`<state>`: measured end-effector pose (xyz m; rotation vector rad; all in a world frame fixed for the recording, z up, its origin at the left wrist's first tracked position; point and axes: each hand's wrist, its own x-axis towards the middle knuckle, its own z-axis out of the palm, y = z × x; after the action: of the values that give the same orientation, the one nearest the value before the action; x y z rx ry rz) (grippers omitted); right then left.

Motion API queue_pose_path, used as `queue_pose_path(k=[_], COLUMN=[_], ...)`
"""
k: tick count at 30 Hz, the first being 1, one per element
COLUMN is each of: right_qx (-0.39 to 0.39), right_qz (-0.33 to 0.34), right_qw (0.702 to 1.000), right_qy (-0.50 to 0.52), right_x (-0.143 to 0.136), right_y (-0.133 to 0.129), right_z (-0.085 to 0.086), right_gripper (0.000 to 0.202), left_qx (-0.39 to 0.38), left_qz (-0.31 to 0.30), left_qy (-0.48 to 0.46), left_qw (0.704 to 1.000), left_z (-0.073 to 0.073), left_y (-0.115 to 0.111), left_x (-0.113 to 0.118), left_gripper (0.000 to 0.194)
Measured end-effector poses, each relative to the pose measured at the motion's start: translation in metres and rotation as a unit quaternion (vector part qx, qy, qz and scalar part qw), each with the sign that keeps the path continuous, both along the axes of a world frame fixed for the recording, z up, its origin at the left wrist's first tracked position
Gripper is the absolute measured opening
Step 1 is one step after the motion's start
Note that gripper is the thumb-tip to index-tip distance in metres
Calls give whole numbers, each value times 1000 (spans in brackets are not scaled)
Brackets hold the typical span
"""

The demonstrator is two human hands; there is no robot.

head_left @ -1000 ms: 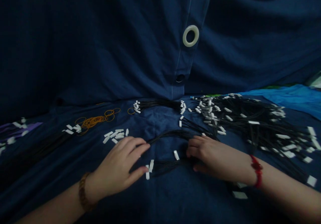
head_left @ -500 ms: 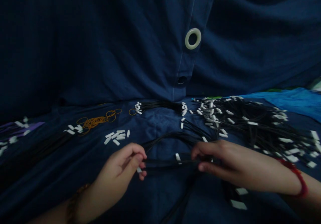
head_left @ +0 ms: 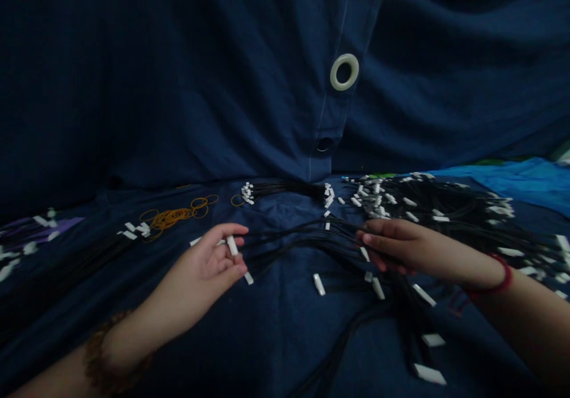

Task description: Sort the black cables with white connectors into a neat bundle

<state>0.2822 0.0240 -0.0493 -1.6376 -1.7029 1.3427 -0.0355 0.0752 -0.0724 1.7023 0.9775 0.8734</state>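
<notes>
Landmark: one tidy bundle (head_left: 289,188) of black cables with white ends, lying crosswise on dark blue cloth (head_left: 276,350).

Item: black strands (head_left: 303,227), nearer the wearer than the tidy bundle, running between both hands.

Item: left hand (head_left: 218,255), near side of the tidy bundle and left of its middle; thumb and index fingertips apart, a white connector (head_left: 232,245) against the inner side of the fingers. A second white end (head_left: 248,277) sits at the thumb tip; whether it is gripped, cannot tell.

Item: right hand (head_left: 387,243), near side and right of the tidy bundle, its fingers together, clamped on the black strands.

Item: tangled heap (head_left: 454,208) of black cables with white ends, right of the tidy bundle.

Item: orange bands (head_left: 171,217), loosely piled left of the tidy bundle; a single band (head_left: 237,200) just beside its left end.

Item: loose-looking white piece (head_left: 319,284), nearer the wearer than the tidy bundle.

Item: bright blue fabric (head_left: 521,178), far right of the tidy bundle.
</notes>
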Motion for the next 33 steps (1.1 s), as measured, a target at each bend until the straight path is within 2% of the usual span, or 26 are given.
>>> queue_pose_path(k=[2,4,7,10,13,16,19,22,27,33], right_qx=[-35,-20,54,128,203,245,270,281,261,252], right_qz=[4,27,48,38,30,47,55,58,99,101], right_qw=[999,999,993,979,950,923,899,880,870,856], right_qy=[2,-23,-93,-157,-236,-295,-339,-378,-406,-440], right_x=[3,4,4,-1,-6,-8,-10,-14,-21,-25], right_y=[4,8,14,18,18,16,14,14,13,3], right_z=[-5,-10,-19,-30,-41,-48,-50,-49,-48,-34], right_gripper=[38,38,35,27,25,27,38,46,26,16], left_qx=[143,256,321,350,360,356,356,364,370,384], left_qz=[-12,-15,-28,-15,-20,-44,-41,-48,-90,-81], left_qy=[126,236,314,340,362,390,399,411,462,471], left_qw=[982,937,893,873,859,848,844,834,801,791], left_z=[-10,-18,-24,-28,-32,-35,-39,-39,-34,-33], left_y=[6,11,14,15,14,13,13,12,5,-1], left_x=[-3,-7,-10,-11,-10,-9,-8,-3,10,11], left_gripper=[28,25,24,24,26,30,40,46,29,22])
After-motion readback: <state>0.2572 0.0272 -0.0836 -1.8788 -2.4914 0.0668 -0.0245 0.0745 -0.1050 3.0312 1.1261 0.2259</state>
